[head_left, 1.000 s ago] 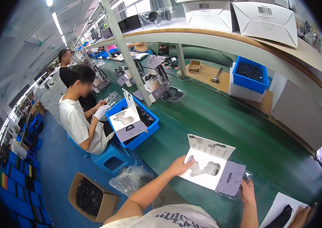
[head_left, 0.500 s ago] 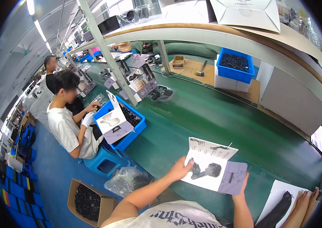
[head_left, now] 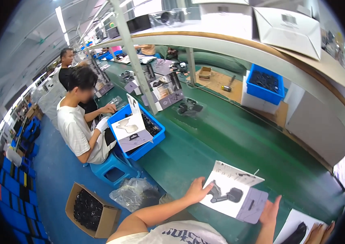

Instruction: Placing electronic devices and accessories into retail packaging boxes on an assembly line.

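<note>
At about nine o'clock in the head view a seated co-worker in a white shirt perches on a blue stool, with hands at a blue bin that carries an open white packaging tray. Toward seven o'clock a cardboard box of dark parts stands on the blue floor, a crumpled clear plastic bag just beside it. Nearer six o'clock the person's left hand lies flat with fingers spread, its fingertips pressing the left edge of the open white package, not gripping it. That package lies on the green work table at about five o'clock, its flap raised at the far side, a dark device seated in its middle and a grey insert card overlapping its right end. The right hand stands open with fingers spread just beside the card's right edge; whether it touches cannot be told, and it grips nothing. At about four o'clock another white sheet with a dark part lies near the picture's rim. Up at one o'clock a second blue bin of dark parts sits on a white box under the curved shelf.
</note>
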Action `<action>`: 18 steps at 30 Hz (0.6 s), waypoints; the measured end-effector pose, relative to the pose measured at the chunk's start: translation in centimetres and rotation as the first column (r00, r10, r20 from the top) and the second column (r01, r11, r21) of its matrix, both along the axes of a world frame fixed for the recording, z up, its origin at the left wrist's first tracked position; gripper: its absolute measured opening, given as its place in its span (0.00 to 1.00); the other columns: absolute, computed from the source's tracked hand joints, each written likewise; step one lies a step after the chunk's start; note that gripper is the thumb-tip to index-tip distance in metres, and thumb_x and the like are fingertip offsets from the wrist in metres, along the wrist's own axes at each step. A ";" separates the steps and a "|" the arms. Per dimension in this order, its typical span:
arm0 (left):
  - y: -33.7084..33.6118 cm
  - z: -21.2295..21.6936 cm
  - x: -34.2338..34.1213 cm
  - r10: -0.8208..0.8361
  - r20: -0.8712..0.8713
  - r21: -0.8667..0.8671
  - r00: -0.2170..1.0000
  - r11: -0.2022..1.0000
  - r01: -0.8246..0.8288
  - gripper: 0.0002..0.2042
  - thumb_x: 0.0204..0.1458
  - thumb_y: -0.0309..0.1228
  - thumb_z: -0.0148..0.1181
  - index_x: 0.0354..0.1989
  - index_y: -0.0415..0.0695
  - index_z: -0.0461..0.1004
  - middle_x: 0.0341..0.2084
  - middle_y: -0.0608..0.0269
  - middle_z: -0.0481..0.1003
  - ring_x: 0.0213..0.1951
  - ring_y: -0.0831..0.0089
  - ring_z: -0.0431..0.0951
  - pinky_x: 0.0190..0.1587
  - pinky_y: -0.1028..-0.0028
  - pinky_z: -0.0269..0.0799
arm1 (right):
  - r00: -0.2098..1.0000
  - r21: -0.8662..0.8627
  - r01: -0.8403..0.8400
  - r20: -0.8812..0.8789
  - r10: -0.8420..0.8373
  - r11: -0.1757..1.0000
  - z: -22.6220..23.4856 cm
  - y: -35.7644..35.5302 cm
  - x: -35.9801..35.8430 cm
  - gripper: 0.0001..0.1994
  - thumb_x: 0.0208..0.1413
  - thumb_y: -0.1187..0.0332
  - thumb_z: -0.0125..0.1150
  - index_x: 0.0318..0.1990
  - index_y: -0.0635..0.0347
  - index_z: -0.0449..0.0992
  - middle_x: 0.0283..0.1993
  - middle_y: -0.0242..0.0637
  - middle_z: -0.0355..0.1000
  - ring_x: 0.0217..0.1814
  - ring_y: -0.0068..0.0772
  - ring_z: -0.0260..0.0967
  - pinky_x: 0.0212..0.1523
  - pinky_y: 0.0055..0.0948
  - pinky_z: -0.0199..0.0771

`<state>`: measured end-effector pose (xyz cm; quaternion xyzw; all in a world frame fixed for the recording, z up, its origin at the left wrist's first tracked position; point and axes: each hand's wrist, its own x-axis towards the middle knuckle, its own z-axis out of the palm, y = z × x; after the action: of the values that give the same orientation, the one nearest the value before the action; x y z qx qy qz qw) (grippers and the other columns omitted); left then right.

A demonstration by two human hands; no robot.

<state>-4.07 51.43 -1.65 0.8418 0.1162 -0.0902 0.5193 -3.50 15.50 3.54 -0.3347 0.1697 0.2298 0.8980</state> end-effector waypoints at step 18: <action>13.3 -1.7 -1.8 0.220 0.609 0.172 0.762 0.901 -0.399 0.21 0.56 0.29 0.63 0.57 0.36 0.68 0.52 0.49 0.71 0.43 0.60 0.77 0.47 0.66 0.74 | 0.618 -0.242 0.762 -0.004 -0.786 0.600 -3.1 -11.6 11.2 0.17 0.66 0.54 0.52 0.47 0.58 0.78 0.41 0.37 0.80 0.35 0.31 0.78 0.30 0.24 0.71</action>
<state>-5.92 64.72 -3.32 0.8647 0.1046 0.2745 0.4075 7.69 3.94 0.45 -0.3101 0.3709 -0.1843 0.8557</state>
